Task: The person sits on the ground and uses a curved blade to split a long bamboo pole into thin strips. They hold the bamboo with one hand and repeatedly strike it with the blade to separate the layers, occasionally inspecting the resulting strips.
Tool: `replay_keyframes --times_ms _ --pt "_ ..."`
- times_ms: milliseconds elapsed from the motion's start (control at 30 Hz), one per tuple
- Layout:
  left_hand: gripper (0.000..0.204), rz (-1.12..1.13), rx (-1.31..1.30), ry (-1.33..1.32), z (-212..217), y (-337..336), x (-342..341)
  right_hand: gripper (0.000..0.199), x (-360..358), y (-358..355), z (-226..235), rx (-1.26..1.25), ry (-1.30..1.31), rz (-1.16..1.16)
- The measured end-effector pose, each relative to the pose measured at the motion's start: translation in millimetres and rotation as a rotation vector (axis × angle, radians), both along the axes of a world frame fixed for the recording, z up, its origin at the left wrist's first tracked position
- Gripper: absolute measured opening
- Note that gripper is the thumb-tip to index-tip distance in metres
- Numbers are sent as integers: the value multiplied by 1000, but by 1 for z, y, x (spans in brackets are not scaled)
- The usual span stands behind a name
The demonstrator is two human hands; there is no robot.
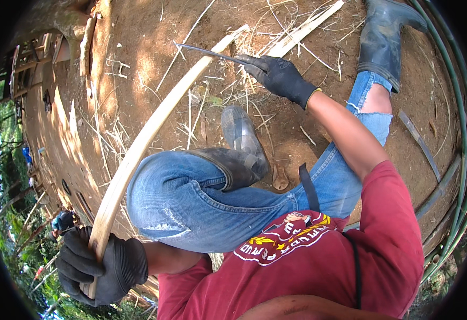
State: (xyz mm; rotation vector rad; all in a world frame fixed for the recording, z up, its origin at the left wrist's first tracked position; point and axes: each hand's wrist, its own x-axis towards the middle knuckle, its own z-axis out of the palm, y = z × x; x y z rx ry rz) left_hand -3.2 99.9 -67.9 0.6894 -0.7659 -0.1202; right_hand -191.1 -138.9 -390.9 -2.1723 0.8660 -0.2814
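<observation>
A long, pale split strip of wood or bamboo [136, 156] slants from the lower left up to the far middle, passing beside my bent knee. My left hand [105, 264], in a black glove, is wrapped round its near end. At the far end, a thin dark-bladed knife [190, 47] lies across the strip. My right hand [278, 77], also black-gloved, is closed on the knife's handle, which the fingers mostly hide.
Pale split pieces [305, 32] and thin shavings lie on the dirt floor around my rubber boots [238, 130]. A flat metallic-looking strip [420, 144] rests right of my outstretched leg. Long green poles [460, 69] curve along the right rim; greenery [9, 202] fills the left.
</observation>
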Motion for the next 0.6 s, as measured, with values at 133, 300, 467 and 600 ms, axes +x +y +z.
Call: replay_keyframes --times_ms 133,300,467,600 --pt "23 -140 -57 -100 -6 4 4 45 1 -5 -13 -27 63 -16" --pt "26 439 291 -246 -3 13 10 43 1 -5 -15 -62 36 -37" --pt "29 -1 79 -35 2 15 14 48 3 -5 0 -58 125 -30" --pt "30 -53 55 -18 1 12 12 44 5 22 35 -100 10 19"
